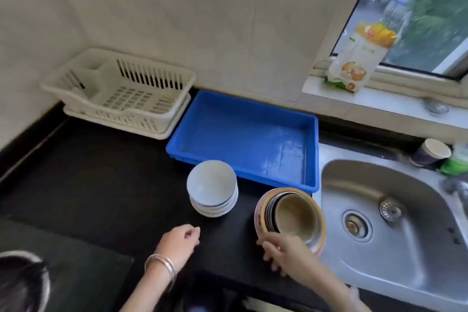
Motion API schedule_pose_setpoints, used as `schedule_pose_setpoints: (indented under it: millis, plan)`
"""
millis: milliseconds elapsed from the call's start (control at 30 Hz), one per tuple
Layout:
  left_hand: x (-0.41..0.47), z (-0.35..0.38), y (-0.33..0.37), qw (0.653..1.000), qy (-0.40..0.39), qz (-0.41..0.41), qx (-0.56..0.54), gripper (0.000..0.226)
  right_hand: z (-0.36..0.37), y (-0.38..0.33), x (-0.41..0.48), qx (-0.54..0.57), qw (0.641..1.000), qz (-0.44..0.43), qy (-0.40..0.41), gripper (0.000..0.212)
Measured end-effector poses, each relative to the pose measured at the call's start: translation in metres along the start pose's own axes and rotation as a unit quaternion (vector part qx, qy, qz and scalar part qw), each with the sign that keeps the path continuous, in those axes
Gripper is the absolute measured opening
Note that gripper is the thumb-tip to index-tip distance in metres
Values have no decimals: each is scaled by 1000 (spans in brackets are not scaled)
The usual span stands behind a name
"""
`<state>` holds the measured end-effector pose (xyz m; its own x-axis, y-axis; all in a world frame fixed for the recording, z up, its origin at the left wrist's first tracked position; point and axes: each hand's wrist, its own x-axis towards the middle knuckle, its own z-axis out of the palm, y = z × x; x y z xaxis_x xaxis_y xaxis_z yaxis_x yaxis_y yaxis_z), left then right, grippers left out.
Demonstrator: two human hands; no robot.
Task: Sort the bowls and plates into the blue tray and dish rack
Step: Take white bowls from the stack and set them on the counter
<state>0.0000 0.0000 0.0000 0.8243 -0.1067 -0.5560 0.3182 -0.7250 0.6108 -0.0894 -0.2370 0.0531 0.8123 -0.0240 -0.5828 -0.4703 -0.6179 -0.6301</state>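
A stack of white bowls point(212, 188) stands on the black counter, just in front of the blue tray point(311, 154), which holds nothing. To its right, by the sink edge, sits a pile of mixed plates and bowls point(291, 215) with a beige bowl on top. My right hand point(281, 251) grips the near rim of that pile. My left hand point(180, 239) hovers over the counter below the white bowls, fingers loosely curled, holding nothing. The cream dish rack point(119, 91) stands at the back left, with no dishes in it.
A steel sink point(395, 223) lies to the right, a dark cup point(430, 156) and green bottle point(455, 162) behind it. A food packet point(354, 58) leans on the windowsill. A pot rim point(30, 261) shows at the lower left.
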Motion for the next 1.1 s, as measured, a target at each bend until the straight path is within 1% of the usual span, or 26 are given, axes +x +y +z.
schedule_pose_setpoints:
  millis: [33, 100, 133, 167, 233, 300, 367, 467, 500, 567, 633, 733, 800, 867, 967, 1100]
  plan:
    - [7, -5, 2, 998, 40, 12, -43, 23, -7, -10, 14, 3, 999, -29, 39, 17]
    - [13, -18, 14, 990, 108, 27, -84, 14, -22, -36, 38, -28, 992, -55, 113, 17]
    - [16, -26, 24, 987, 131, 24, -88, 18, -29, -50, 51, -45, 989, -51, 134, 20]
    - [20, -30, 30, 985, 139, 28, -99, 27, -33, -61, 64, -55, 987, -45, 148, 25]
    - [25, -32, 41, 982, 130, 28, -134, 36, -31, -75, 85, -102, 980, -24, 167, 38]
    - [29, -33, 52, 980, 116, 22, -158, 35, -28, -85, 97, -131, 975, -16, 178, 42]
    - [33, -34, 58, 982, 110, 23, -153, 32, -24, -94, 104, -137, 972, -18, 189, 37]
    - [36, -31, 59, 983, 107, 21, -150, 32, -16, -101, 112, -184, 961, -19, 205, 24]
    - [37, -30, 58, 982, 109, 23, -155, 32, -15, -103, 113, -203, 956, -14, 212, 23]
    - [38, -30, 57, 981, 111, 23, -159, 34, -13, -107, 115, -237, 947, -5, 218, 30]
    - [40, -29, 54, 980, 112, 22, -163, 35, -13, -109, 116, -251, 944, -9, 214, 26]
    - [41, -27, 51, 973, 121, 16, -195, 30, -19, -109, 116, -222, 954, -21, 199, 30]
    - [41, -26, 50, 966, 123, 9, -226, 26, -24, -108, 112, -186, 961, -27, 204, 27]
    - [42, -26, 50, 964, 123, -1, -237, 25, -30, -105, 106, -134, 964, -30, 227, 22]
    - [44, -26, 54, 969, 122, -14, -213, 26, -43, -100, 97, -42, 965, -37, 257, 20]
    - [42, -24, 65, 979, 145, -9, -142, 24, -56, -96, 90, -38, 961, -44, 271, 19]
